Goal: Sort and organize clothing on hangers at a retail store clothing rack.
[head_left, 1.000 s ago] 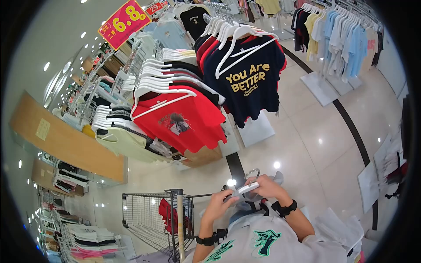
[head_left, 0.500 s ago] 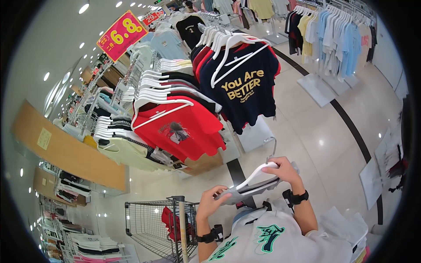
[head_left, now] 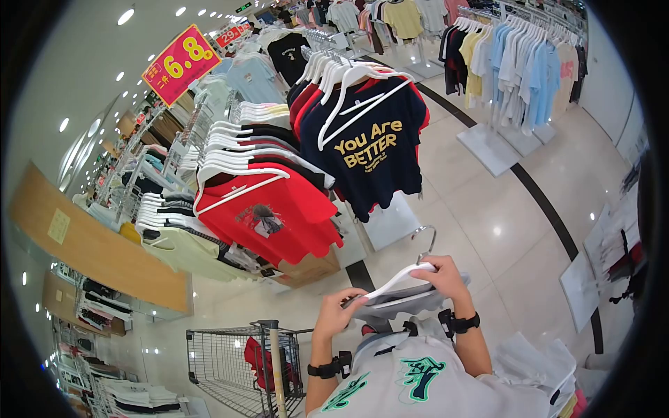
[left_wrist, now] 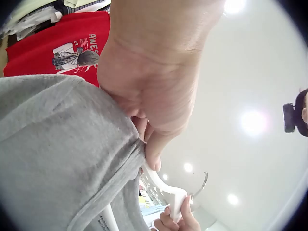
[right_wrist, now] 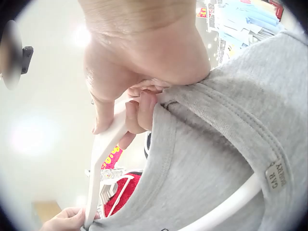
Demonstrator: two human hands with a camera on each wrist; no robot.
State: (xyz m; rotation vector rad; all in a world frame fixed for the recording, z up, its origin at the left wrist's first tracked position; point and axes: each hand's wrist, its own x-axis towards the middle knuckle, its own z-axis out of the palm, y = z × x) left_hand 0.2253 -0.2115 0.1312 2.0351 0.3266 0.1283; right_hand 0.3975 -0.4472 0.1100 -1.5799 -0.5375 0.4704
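A white clothes hanger [head_left: 398, 279] with a metal hook spans between my two hands in the head view, and a grey T-shirt [head_left: 411, 301] hangs from it. My left hand [head_left: 336, 312] pinches one shoulder end of the hanger with the shirt's cloth, thumb on top. Near the hook, my right hand [head_left: 444, 277] grips the hanger's other side. In the right wrist view the thumb lies along the hanger [right_wrist: 103, 149], with fingers curled behind it at the neckline. A small label [right_wrist: 276, 177] shows inside the collar. Grey cloth [left_wrist: 57, 144] fills the lower left of the left wrist view.
Ahead stands a clothes rack with a red T-shirt [head_left: 265, 216] and a navy T-shirt [head_left: 376, 143] foremost. A wire shopping cart [head_left: 226, 362] holding a red item [head_left: 259, 362] is at my left. More racks of shirts [head_left: 519, 70] stand at the far right.
My hands, close together at the waist earlier, have spread apart. The right hand moved outward and up, and the hanger with the grey T-shirt now faces broadside. The head view has shifted slightly.
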